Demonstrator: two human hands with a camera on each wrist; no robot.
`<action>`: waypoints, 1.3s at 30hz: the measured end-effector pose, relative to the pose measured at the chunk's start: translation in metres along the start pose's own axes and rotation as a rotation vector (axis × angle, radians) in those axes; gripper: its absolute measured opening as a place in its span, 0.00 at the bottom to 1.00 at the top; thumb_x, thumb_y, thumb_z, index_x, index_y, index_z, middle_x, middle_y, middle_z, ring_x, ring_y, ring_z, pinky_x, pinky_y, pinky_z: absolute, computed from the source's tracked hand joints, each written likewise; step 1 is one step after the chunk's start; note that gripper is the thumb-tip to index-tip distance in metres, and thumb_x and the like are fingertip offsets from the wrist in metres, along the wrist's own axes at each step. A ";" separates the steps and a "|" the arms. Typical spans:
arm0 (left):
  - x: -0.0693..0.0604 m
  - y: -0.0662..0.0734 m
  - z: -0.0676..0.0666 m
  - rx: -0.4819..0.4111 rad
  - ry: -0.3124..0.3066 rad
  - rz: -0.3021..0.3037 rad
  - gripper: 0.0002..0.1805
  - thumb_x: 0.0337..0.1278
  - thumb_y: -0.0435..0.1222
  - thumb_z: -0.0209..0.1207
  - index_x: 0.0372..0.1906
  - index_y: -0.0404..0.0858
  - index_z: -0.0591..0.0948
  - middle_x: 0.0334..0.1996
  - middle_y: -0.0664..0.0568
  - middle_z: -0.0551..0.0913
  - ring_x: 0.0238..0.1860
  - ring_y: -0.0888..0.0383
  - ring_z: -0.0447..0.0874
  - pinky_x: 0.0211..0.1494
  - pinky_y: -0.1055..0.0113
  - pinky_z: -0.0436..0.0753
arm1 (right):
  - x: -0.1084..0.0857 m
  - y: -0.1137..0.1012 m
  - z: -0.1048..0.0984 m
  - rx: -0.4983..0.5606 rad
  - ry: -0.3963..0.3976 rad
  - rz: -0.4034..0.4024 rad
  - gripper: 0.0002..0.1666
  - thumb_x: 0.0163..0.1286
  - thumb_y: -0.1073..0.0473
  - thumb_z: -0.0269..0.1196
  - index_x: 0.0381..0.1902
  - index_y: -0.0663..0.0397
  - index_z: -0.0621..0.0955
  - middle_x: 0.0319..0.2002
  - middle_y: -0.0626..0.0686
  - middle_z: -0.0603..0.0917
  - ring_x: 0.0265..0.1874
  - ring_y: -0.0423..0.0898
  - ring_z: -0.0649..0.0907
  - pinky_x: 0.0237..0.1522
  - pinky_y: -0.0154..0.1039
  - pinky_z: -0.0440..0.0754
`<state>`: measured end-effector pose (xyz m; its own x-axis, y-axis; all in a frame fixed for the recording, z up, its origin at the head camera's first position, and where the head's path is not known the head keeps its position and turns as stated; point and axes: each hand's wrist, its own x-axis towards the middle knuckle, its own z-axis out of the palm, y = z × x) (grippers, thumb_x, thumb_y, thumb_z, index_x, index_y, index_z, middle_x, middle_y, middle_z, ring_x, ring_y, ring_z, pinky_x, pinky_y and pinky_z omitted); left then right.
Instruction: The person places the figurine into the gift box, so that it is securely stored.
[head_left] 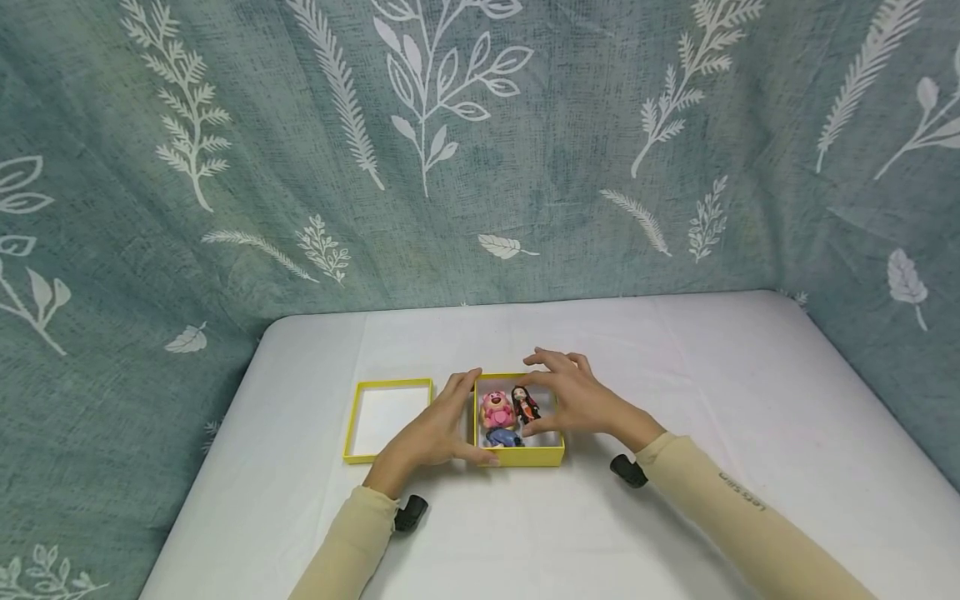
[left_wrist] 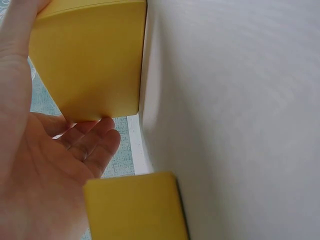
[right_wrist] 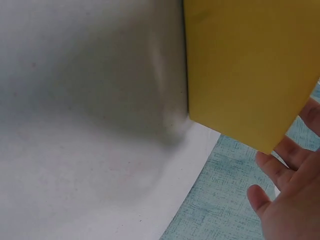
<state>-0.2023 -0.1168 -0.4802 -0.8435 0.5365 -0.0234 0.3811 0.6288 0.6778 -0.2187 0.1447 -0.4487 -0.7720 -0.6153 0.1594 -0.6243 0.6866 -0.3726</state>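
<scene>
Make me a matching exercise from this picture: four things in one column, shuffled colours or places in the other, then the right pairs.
Things:
1. yellow box
2. shallow lid
3. bear figure
4. figure in front of the bear

Colours or places:
A. blue
B. lying left of the box
C. pink
D. around the small figures

Pairs: 1-D, 2-B, 3-C, 4-A

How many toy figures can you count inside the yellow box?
3: a pink bear at the left, a long-haired figure right of it, and a blue figure at the near side. The right hand could hide more.
</scene>
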 end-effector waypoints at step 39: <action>0.000 0.000 0.000 0.015 0.012 0.009 0.73 0.26 0.64 0.76 0.79 0.46 0.46 0.73 0.51 0.56 0.70 0.49 0.64 0.69 0.51 0.70 | 0.002 -0.001 0.006 0.092 -0.111 0.225 0.37 0.47 0.41 0.78 0.56 0.43 0.82 0.69 0.62 0.67 0.72 0.67 0.59 0.61 0.68 0.56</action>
<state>-0.2026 -0.1167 -0.4801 -0.8445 0.5355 -0.0086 0.3944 0.6327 0.6665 -0.2192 0.1404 -0.4536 -0.8689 -0.4936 -0.0365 -0.4210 0.7759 -0.4699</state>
